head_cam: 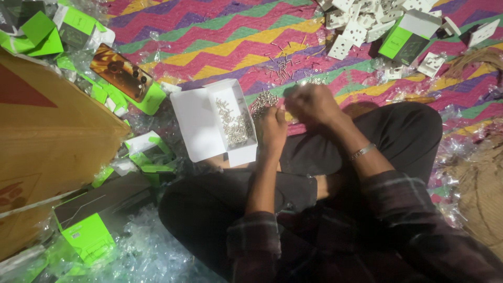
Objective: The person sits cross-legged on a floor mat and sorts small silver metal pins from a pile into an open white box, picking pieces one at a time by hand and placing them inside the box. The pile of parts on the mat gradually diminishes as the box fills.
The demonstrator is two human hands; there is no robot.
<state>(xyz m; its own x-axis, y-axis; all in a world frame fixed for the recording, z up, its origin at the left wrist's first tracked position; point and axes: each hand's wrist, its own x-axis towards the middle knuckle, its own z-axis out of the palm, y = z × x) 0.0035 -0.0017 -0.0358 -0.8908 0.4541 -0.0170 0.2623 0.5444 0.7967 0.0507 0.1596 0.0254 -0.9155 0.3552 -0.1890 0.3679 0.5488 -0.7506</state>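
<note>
Head view, looking down at a person seated cross-legged on a zigzag-patterned woven mat (220, 31) of pink, yellow, green and purple. The landmark is the open white cardboard box (201, 123), rectangular, holding a heap of small silvery metal screws (234, 126). Just right of the box, the left hand (273, 131) is curled, fingers pressed together over a cluster of screws at the box's edge; what it pinches cannot be told. Further right, the right hand (313, 104), blurred, is loosely closed; its grip cannot be told. A thin metal bangle (362, 151) circles that wrist. Beyond the box, loose screws and pins (283, 65) lie scattered on the mat. Far right and above, white plastic socket plates (361, 23) are piled beside a green-and-white carton (408, 34). Left of the box lie glossy green cartons (86, 233), crinkled clear plastic wrappers (152, 251) and a brown corrugated cardboard sheet (47, 136).
</note>
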